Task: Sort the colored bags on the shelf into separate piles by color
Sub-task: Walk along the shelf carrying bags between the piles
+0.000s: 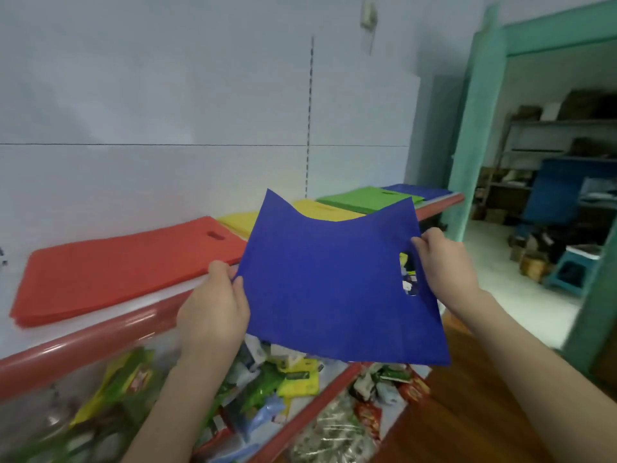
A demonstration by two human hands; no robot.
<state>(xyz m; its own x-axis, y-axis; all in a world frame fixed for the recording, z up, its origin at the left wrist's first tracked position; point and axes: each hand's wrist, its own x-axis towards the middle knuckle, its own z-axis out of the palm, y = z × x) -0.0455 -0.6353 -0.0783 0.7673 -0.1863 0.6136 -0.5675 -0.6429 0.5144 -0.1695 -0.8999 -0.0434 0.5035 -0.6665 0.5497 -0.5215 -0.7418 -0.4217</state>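
Before the shelf's (100, 332) piles (117, 265), hands (213, 305) (447, 262) hold blue bag (334, 279).

Blue bag (330, 282) between both hands, above sorted shelf piles (110, 265)

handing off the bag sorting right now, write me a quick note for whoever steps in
Left hand pinches the left edge of a blue bag; right hand grips its right edge by the handle hole. The bag is held in the air in front of the shelf.
On the shelf, left to right: red pile, yellow pile, green pile, blue pile at the far end.
Done: four colour piles laid out.
Left: put the held bag on the blue pile. The bag hides part of the shelf, so unsorted bags may remain.
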